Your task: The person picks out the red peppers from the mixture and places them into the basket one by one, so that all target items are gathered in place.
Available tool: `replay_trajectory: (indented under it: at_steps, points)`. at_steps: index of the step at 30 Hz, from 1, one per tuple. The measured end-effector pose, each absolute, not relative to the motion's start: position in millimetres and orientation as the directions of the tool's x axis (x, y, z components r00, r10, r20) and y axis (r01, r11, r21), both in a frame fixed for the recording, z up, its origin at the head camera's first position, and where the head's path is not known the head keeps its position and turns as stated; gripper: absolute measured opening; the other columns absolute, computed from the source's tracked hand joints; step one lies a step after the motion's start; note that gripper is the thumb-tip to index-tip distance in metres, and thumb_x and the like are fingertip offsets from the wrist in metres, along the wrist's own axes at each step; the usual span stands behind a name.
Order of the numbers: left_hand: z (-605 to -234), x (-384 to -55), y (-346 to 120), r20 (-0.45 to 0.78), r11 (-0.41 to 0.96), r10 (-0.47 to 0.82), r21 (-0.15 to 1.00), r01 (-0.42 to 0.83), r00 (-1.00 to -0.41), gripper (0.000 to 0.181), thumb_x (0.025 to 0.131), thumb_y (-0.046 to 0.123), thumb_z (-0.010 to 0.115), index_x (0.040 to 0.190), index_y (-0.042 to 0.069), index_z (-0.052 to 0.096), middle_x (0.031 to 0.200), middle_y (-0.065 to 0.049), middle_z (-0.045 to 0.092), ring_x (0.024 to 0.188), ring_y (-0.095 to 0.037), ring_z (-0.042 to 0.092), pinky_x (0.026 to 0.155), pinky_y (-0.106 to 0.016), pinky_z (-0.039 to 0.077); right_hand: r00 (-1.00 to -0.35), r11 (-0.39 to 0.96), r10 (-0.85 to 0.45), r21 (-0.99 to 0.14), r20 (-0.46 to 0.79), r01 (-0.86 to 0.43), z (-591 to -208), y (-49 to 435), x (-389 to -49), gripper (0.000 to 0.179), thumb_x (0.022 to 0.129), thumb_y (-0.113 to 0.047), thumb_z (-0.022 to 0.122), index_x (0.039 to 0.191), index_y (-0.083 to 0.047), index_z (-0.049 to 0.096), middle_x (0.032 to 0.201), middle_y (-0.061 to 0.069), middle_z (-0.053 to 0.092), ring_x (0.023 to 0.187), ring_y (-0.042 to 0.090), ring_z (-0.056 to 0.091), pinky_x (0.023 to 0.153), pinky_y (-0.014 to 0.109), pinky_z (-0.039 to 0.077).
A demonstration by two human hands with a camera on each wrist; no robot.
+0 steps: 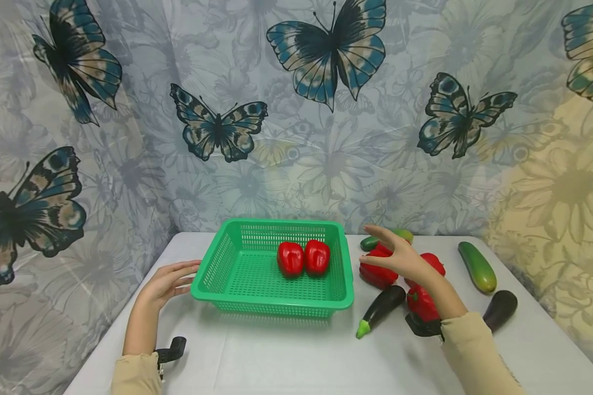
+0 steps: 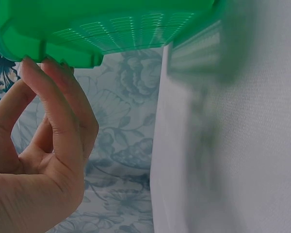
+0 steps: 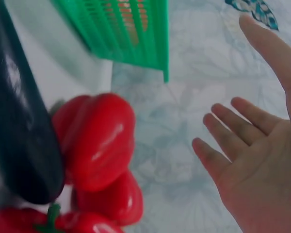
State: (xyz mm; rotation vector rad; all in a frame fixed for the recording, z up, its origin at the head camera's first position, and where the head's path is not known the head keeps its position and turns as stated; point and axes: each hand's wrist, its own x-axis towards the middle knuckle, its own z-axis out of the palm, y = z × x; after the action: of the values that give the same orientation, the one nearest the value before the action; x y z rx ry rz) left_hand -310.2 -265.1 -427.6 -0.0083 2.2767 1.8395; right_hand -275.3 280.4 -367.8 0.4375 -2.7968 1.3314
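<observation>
Head view: my right hand [image 1: 402,259] is hovering above the foremost-left red pepper [image 1: 377,277] on the tabletop [image 1: 267,351], just outside the right wall of the green basket [image 1: 272,299]. Its thumb and fingers are spreading wide and gripping nothing. My left hand [image 1: 165,282] is extending relaxed fingers to the basket's left rim, apparently touching it without grasping. I am judging the governing relation thus: the pepper is lying below the right fingertips, the basket is standing between it and my left hand, and the right hand is therefore nearer. The pepper's long axis is remaining indeterminate, because my right hand is covering its upper part. That hand is also hiding part of a cucumber [image 1: 369,243], and my forearm is overlapping other peppers [image 1: 421,303]. In the left wrist view, the basket's nearest edge is blurring, leaving fingertip contact uncertain.
</observation>
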Motion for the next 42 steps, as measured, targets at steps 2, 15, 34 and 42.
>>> replay_trajectory:
  at_steps: [2, 15, 34, 42]
  points:
    - [-428, -311, -265, -0.171, 0.215, 0.117, 0.966, -0.143, -0.978, 0.057, 0.094, 0.034, 0.066, 0.139, 0.002, 0.053, 0.111, 0.012, 0.064, 0.098, -0.007, 0.066, 0.084, -0.027, 0.056, -0.962, 0.594, -0.244, -0.764, 0.126, -0.251, -368, 288, -271, 0.081, 0.088, -0.038, 0.072, 0.153, -0.015, 0.029, 0.157, 0.013, 0.032, 0.143, 0.046, 0.027, 0.11, 0.066, 0.03]
    - [-427, -311, -264, -0.18, 0.193, 0.122, 0.969, -0.154, -0.976, 0.055, 0.094, 0.032, 0.067, 0.138, 0.002, 0.053, 0.108, 0.013, 0.065, 0.096, -0.006, 0.066, 0.082, -0.026, 0.056, -0.962, 0.597, -0.226, -0.759, 0.154, -0.262, -383, 334, -244, 0.074, 0.092, -0.028, 0.069, 0.153, -0.011, 0.03, 0.155, 0.017, 0.035, 0.141, 0.046, 0.031, 0.108, 0.063, 0.034]
    - [-427, -311, -266, -0.178, 0.174, 0.138, 0.973, -0.153, -0.974, 0.049, 0.094, 0.03, 0.066, 0.136, 0.005, 0.057, 0.104, 0.016, 0.065, 0.096, -0.006, 0.066, 0.082, -0.026, 0.056, -0.989, 0.64, -0.131, -0.757, 0.065, -0.134, -421, 377, -212, 0.068, 0.094, -0.031, 0.065, 0.151, -0.009, 0.034, 0.15, 0.02, 0.041, 0.132, 0.01, 0.046, 0.088, 0.008, 0.043]
    - [-427, -312, -267, -0.181, 0.178, 0.142, 0.972, -0.155, -0.973, 0.05, 0.095, 0.031, 0.065, 0.137, 0.005, 0.056, 0.106, 0.016, 0.065, 0.098, -0.007, 0.065, 0.083, -0.026, 0.055, -0.997, 0.657, -0.077, -0.751, 0.021, -0.066, -428, 379, -208, 0.069, 0.094, -0.036, 0.064, 0.15, -0.008, 0.034, 0.149, 0.021, 0.042, 0.134, 0.04, 0.039, 0.093, 0.03, 0.054]
